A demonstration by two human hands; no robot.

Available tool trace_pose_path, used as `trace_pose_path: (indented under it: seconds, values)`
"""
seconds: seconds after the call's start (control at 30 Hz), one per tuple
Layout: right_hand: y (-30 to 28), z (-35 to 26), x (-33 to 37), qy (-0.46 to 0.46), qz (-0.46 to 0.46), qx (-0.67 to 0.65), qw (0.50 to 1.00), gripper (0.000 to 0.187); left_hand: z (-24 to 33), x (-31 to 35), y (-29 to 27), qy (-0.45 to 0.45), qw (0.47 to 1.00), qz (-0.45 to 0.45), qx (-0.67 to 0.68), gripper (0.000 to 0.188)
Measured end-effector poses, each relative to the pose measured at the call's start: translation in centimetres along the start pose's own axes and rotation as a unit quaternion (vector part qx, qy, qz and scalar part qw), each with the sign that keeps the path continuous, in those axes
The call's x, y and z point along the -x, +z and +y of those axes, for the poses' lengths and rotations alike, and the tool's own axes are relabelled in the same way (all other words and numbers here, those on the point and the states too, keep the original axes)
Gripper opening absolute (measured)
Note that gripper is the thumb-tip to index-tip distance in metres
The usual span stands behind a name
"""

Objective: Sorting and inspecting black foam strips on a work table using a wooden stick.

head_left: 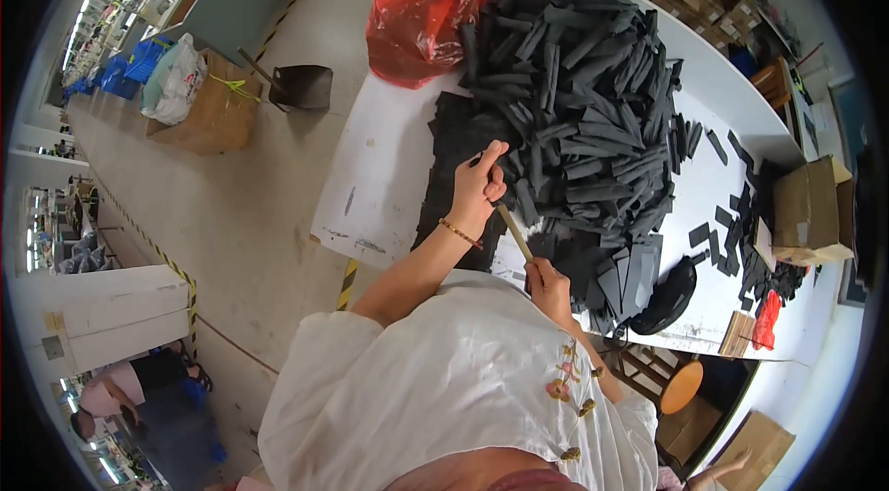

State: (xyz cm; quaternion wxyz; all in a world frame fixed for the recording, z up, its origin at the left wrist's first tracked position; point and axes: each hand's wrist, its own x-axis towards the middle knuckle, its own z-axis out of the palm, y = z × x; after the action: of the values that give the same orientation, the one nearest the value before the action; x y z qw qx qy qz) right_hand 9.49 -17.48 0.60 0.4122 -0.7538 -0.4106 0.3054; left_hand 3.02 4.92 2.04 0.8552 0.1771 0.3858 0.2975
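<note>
My left hand (479, 185) is closed in front of the pile, fingers curled; a bit of something dark shows by the thumb, but I cannot make out what it grips. My right hand (550, 291), lower and nearer my body, holds a narrow tan stick (515, 232). Its far end reaches the underside of my left hand; whether they touch is unclear. Beneath the left hand lie flat dark sheets (451, 134). Just beyond is a large heap of dark grey rolled or folded pieces (593, 111). Flat grey pieces (632, 280) are spread right of my right hand.
A red plastic bag (426, 14) stands on the white table (370, 167), left of the heap. To the right are a black pouch (667, 295), scattered dark pieces (727, 245) and a cardboard box (807, 211). A wooden stool (681, 386) sits near the table's front edge.
</note>
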Motion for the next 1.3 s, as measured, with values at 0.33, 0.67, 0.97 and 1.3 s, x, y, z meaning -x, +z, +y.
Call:
trace_pose_path:
  seconds: [0.33, 0.67, 0.97, 1.3]
  values:
    - [2.4, -1.0, -1.8, -0.028, 0.039, 0.025, 0.999, 0.010, -0.1, 0.4, 0.1, 0.051, 0.997, 0.020, -0.061, 0.035]
    - [-3.7, -0.2, 1.1, 0.081, -0.121, -0.088, 0.985, 0.022, 6.6, -6.0, -6.4, 0.135, 0.990, -0.005, 0.040, 0.033]
    - [-3.0, 1.0, -0.4, 0.101, -0.103, -0.075, 0.987, 0.025, 2.3, -3.0, -2.8, -0.157, 0.970, -0.187, 0.002, 0.045]
    - [-3.8, -1.4, -1.1, 0.059, -0.024, -0.153, 0.986, 0.022, 4.0, -8.0, -2.6, 0.010, 0.982, -0.046, 0.181, 0.027]
